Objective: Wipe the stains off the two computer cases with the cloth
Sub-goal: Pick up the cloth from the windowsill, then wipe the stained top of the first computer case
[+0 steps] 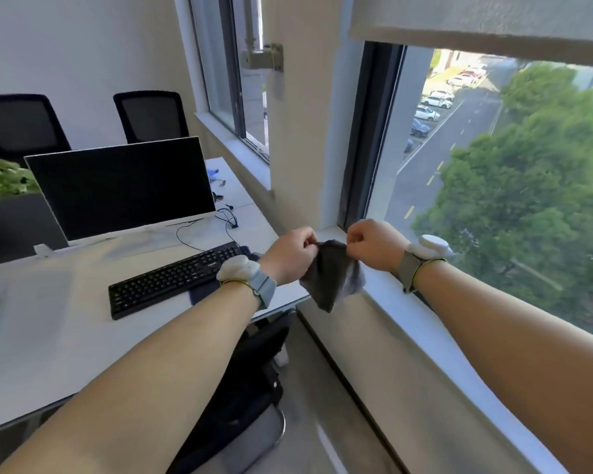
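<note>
A dark grey cloth [331, 277] hangs in the air between my hands, in front of the window sill. My left hand [291, 256] pinches its upper left corner. My right hand [374, 244] pinches its upper right corner, fingers curled. Both hands are held out at arm's length, level with the desk's right edge. No computer case is in view.
A white desk [48, 319] on the left carries a black keyboard [175, 278], a dark monitor [124, 189] and loose cables. A black office chair [250, 388] stands below my arms. The window sill [442, 340] runs along the right; two chairs stand at the back.
</note>
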A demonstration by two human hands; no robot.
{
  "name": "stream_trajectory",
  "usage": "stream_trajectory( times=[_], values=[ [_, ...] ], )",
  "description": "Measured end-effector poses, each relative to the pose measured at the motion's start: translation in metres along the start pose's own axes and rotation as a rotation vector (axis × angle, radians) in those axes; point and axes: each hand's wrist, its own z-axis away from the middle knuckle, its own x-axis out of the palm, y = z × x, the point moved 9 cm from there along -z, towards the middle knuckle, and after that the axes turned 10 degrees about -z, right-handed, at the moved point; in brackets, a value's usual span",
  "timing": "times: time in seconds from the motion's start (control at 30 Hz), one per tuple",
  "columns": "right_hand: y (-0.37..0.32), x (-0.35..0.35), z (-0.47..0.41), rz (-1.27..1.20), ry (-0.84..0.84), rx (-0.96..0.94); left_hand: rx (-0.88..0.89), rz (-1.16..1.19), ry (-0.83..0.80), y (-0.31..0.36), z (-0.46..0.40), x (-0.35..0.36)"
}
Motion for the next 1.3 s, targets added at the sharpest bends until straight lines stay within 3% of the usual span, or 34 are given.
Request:
stream_trajectory(
  times=[0.1,0.27,0.47,0.53,0.67,0.73,0.83,0.93,1.07,1.1,1.17,1.23,1.3],
  values=[
    [-0.047,0.008,0.023,-0.155,0.105,0.017,-0.015,0.163,0.044,-0.020,0.039,-0.036],
    [-0.107,0.030,0.062,-0.315,0.144,0.040,-0.014,0.230,0.107,-0.047,0.089,-0.076],
    [-0.155,0.051,0.092,-0.281,0.098,0.030,-0.016,0.287,0.142,-0.055,0.134,-0.117],
    [-0.170,0.052,0.104,-0.282,0.098,0.006,-0.007,0.265,0.071,-0.054,0.152,-0.128],
    [-0.194,0.042,0.131,-0.345,0.097,-0.043,-0.015,-0.036,-0.090,-0.057,0.188,-0.144],
    [-0.202,0.036,0.154,-0.362,0.077,-0.070,-0.057,-0.017,-0.157,-0.061,0.210,-0.149],
    [-0.202,0.037,0.179,-0.391,0.039,-0.067,-0.113,0.136,-0.212,-0.069,0.240,-0.150],
    [-0.219,0.025,0.213,-0.461,0.053,-0.087,-0.091,0.414,-0.108,-0.050,0.279,-0.161],
    [-0.242,-0.022,0.256,-1.105,0.213,-0.110,-0.019,0.892,0.100,-0.005,0.323,-0.195],
    [-0.238,-0.012,0.271,-1.244,0.166,-0.040,-0.027,0.939,0.125,0.002,0.335,-0.197],
    [-0.216,0.056,0.315,-1.458,-0.100,0.233,-0.109,0.866,0.103,0.002,0.360,-0.175],
    [-0.195,0.140,0.371,-1.600,-0.334,0.474,-0.261,0.806,0.091,-0.023,0.389,-0.143],
    [-0.182,0.187,0.400,-1.658,-0.439,0.585,-0.434,0.784,0.087,-0.052,0.418,-0.120]
  ],
)
